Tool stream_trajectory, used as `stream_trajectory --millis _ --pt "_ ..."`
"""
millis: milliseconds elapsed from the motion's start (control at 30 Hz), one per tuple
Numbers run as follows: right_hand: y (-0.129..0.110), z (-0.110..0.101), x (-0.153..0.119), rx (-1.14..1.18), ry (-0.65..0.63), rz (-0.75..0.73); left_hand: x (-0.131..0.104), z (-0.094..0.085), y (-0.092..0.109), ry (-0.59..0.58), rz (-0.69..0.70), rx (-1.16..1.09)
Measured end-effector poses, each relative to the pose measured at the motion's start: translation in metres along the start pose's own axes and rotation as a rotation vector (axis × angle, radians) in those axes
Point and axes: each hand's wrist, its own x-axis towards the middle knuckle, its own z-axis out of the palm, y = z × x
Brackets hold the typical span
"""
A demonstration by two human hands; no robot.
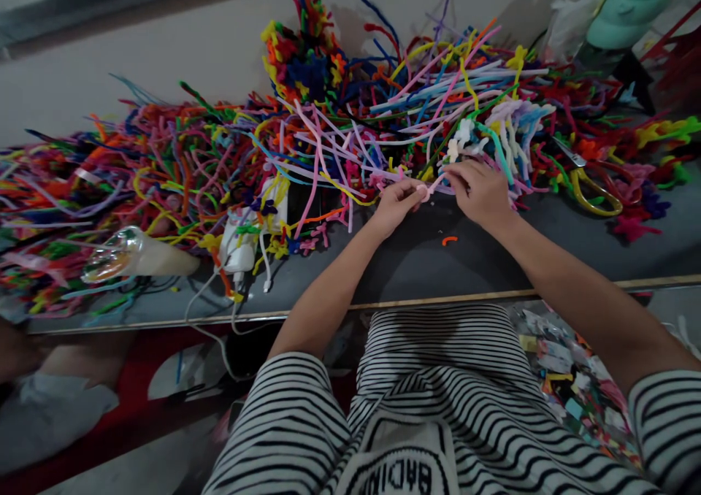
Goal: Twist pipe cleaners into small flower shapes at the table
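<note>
Between my two hands, just above the dark table top, is a light pink pipe cleaner [424, 191] with a small curled end. My left hand [402, 201] pinches that curled end between thumb and fingers. The pipe cleaner's free length runs up to the right, where the fingertips of my right hand [475, 188] are closed on it. A short orange piece [450, 240] lies on the table below my hands. Behind them spreads a large heap of colourful pipe cleaners [339, 137], with white and pastel shaped pieces [512, 133] near my right hand.
Yellow-handled scissors [594, 192] lie at the right. A white power strip [238, 241] with cables and a clear plastic-wrapped roll [142, 254] are at the left. The table's front edge [438, 299] runs before my lap. Another person's leg [60, 407] shows at lower left.
</note>
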Motion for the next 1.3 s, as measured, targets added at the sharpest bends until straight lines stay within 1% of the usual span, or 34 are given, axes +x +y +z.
stream_trajectory --millis 67,167,233,300,467,533,633,733,867,1000,1100,1233,1300 --pt "-0.001 -0.001 0.001 0.025 0.062 0.018 -0.002 0.001 0.003 -0.084 0.002 -0.025" --pt "-0.006 0.002 -0.001 0.072 0.097 0.048 -0.005 0.003 0.008 -0.165 -0.010 0.021" --pt "-0.009 0.005 -0.002 0.112 0.102 0.063 -0.007 0.003 0.010 -0.191 0.004 0.043" --pt "-0.010 0.007 -0.003 0.154 0.083 0.082 -0.009 0.002 0.012 -0.193 0.036 0.039" --pt "-0.009 0.009 -0.003 0.225 -0.095 0.087 -0.010 0.002 0.012 -0.137 0.076 0.059" --pt "-0.010 0.009 -0.002 0.232 -0.130 0.085 -0.009 0.002 0.009 -0.100 0.095 0.073" --pt "-0.014 0.007 -0.002 0.259 -0.127 0.103 -0.006 0.001 0.001 0.003 0.146 0.079" --pt "-0.020 0.005 -0.002 0.356 -0.135 0.156 -0.002 -0.001 -0.007 0.094 0.192 0.088" --pt "-0.022 0.008 -0.002 0.540 -0.171 0.282 -0.002 0.001 -0.009 0.146 0.190 0.192" --pt "-0.018 0.016 -0.001 0.608 -0.134 0.362 -0.006 0.005 -0.004 0.190 0.196 0.338" --pt "-0.011 0.023 -0.001 0.657 -0.139 0.394 -0.007 0.007 -0.002 0.193 0.236 0.441" --pt "-0.001 0.031 -0.001 0.692 -0.109 0.416 -0.010 0.007 0.000 0.122 0.271 0.552" --pt "0.003 0.032 0.000 0.682 -0.091 0.424 -0.011 0.007 0.001 0.118 0.308 0.623"
